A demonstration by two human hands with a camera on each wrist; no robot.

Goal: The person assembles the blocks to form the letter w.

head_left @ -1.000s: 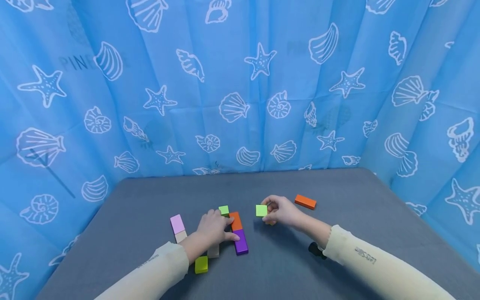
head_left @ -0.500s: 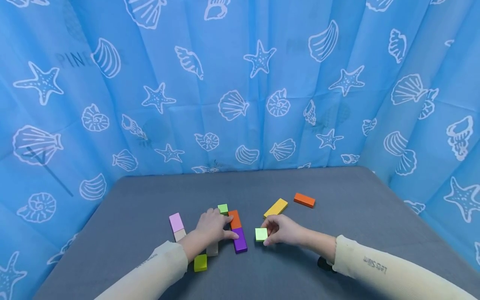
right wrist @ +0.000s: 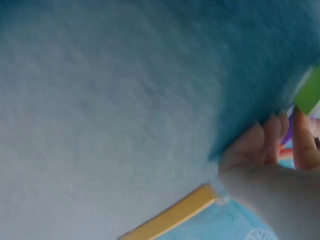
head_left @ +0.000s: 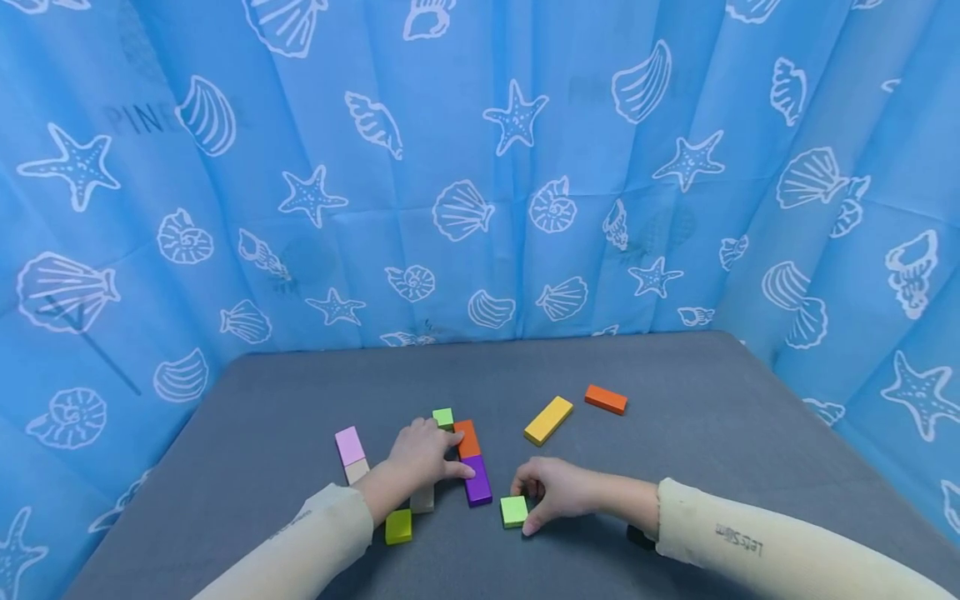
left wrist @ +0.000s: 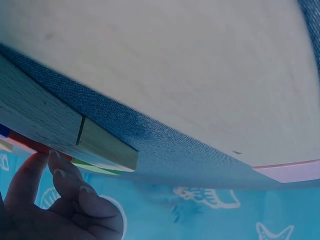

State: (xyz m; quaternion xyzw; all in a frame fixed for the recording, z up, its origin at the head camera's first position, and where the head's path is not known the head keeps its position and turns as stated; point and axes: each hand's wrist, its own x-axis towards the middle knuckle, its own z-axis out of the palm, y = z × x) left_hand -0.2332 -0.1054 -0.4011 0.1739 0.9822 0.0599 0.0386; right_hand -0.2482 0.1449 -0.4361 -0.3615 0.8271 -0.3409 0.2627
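Observation:
My right hand (head_left: 562, 492) pinches a light green block (head_left: 514, 512) between thumb and fingers, close over the cloth just right of a purple block (head_left: 477, 483). In the right wrist view, the green block (right wrist: 310, 92) shows at the right edge, by the fingertips. My left hand (head_left: 418, 457) lies over the group of blocks. Its thumb touches the purple block and a forefinger reaches an orange block (head_left: 467, 438) joined end to end with it. Beyond the knuckles sits another green block (head_left: 443, 417). A greyish block (head_left: 422, 500) is partly hidden under the left hand.
A yellow-green block (head_left: 399, 527) lies near the left wrist. Further left, a pink block (head_left: 349, 446) meets a beige one (head_left: 357, 472). A yellow block (head_left: 548, 420) and an orange bar (head_left: 606, 399) lie beyond the right hand. A blue shell-print curtain (head_left: 480, 167) stands behind the table.
The right hand has brought the light green block toward the front edge and down, uncovering the yellow block behind it. The left hand keeps its place on the blocks.

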